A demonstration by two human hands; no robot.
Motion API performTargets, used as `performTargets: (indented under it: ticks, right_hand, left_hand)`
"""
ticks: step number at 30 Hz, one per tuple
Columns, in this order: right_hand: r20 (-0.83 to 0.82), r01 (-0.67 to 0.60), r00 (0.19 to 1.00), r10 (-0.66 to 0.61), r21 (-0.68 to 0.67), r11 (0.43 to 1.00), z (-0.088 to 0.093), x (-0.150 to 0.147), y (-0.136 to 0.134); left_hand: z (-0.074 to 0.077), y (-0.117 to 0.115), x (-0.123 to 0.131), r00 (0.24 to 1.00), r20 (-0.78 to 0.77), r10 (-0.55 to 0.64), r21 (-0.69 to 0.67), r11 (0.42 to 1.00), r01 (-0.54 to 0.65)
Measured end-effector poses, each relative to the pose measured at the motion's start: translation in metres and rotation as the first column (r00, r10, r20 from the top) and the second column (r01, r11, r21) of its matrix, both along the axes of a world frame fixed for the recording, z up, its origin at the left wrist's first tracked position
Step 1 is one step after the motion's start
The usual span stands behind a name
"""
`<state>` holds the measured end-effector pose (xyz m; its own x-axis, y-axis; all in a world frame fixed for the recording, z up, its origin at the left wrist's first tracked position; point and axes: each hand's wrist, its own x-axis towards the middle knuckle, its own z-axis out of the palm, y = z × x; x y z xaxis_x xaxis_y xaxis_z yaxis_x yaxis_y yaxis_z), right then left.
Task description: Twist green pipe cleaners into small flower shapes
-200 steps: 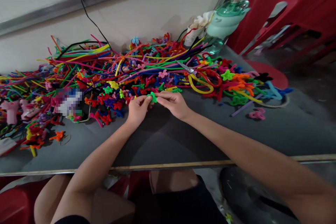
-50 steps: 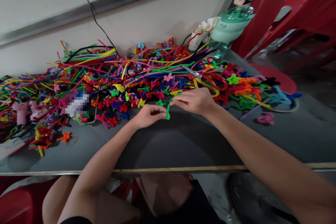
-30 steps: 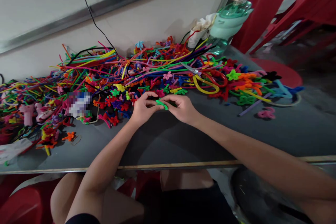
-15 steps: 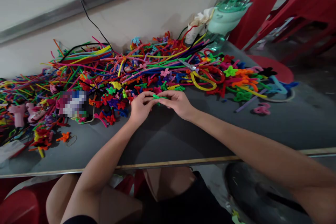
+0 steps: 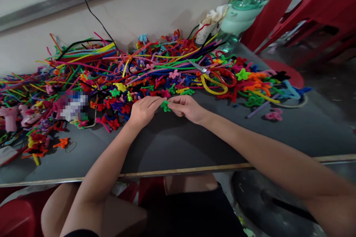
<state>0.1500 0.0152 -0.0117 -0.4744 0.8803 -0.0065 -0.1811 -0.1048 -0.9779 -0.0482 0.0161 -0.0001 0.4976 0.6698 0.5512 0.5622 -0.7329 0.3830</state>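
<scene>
Between my two hands, just above the dark tabletop, is a small green pipe-cleaner flower (image 5: pixel 165 106) with looped petals. My right hand (image 5: pixel 189 108) pinches its right side between thumb and fingers. My left hand (image 5: pixel 145 111) has its fingers pressed together, their tips at the flower's upper left edge; the left thumb is hidden behind the hand. Close behind lies a heap of pipe cleaners (image 5: pixel 133 76) and small bent pipe-cleaner shapes in many colours. Scissors (image 5: pixel 214 83) with yellow and red handles rest on the heap, to the right of my hands.
A pink pipe-cleaner shape (image 5: pixel 274 114) lies at the right, an orange one (image 5: pixel 61 143) at the left beside a rubber band (image 5: pixel 70 147). A green water bottle (image 5: pixel 240 14) and white cup (image 5: pixel 204 33) stand at the back. Red chairs (image 5: pixel 308 7) are beyond the table (image 5: pixel 194 148).
The green flower has turned, so its looped petals now face me. My left hand has shifted slightly left and its fingers have straightened; the right still pinches.
</scene>
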Motion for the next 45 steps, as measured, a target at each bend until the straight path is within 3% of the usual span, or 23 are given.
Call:
performTargets:
  ticks: [5,11,13,16,19,22,26,33,40,45]
  right_hand:
    - [0.038,-0.157,0.986,0.159,-0.051,0.986,0.003,0.005,0.003]
    - [0.066,-0.173,0.982,0.179,-0.083,0.981,0.006,0.010,0.004]
    - [0.130,-0.169,0.976,0.177,-0.074,0.983,0.005,0.009,0.005]
    - [0.208,-0.141,0.966,0.155,-0.078,0.987,0.001,0.007,0.005]
    - [0.209,-0.057,0.976,0.069,-0.064,0.996,-0.001,0.006,0.005]
    - [0.211,0.029,0.977,-0.021,-0.036,0.999,0.001,0.006,0.004]
    - [0.228,0.010,0.974,-0.001,-0.037,0.999,0.006,0.008,0.003]
    - [0.363,-0.007,0.932,0.019,-0.033,0.999,0.010,0.011,0.004]
    - [0.261,-0.197,0.940,0.220,-0.112,0.974,0.010,0.028,0.009]
    - [0.420,-0.269,0.877,0.233,0.026,0.963,0.011,0.029,0.016]
  left_hand:
    - [0.013,-0.004,-0.008,0.981,-0.166,-0.101,-0.033,0.995,0.097]
    - [0.026,-0.006,-0.008,0.989,-0.092,-0.114,-0.168,0.981,0.098]
    - [0.025,-0.004,-0.008,0.987,-0.110,-0.115,-0.121,0.987,0.102]
    - [0.021,-0.001,-0.010,0.966,-0.225,-0.125,0.082,0.986,0.147]
    - [0.016,0.000,-0.012,0.934,-0.348,-0.082,0.330,0.921,0.204]
    - [0.014,0.000,-0.012,0.906,-0.423,-0.001,0.486,0.844,0.228]
    - [0.013,-0.003,-0.009,0.898,-0.437,0.047,0.536,0.816,0.218]
    - [0.007,-0.001,-0.005,0.905,-0.421,0.063,0.527,0.829,0.188]
    - [0.013,-0.001,0.001,0.847,-0.531,-0.023,0.614,0.678,0.403]
    - [0.017,-0.007,0.005,0.810,-0.582,0.063,0.629,0.667,0.400]
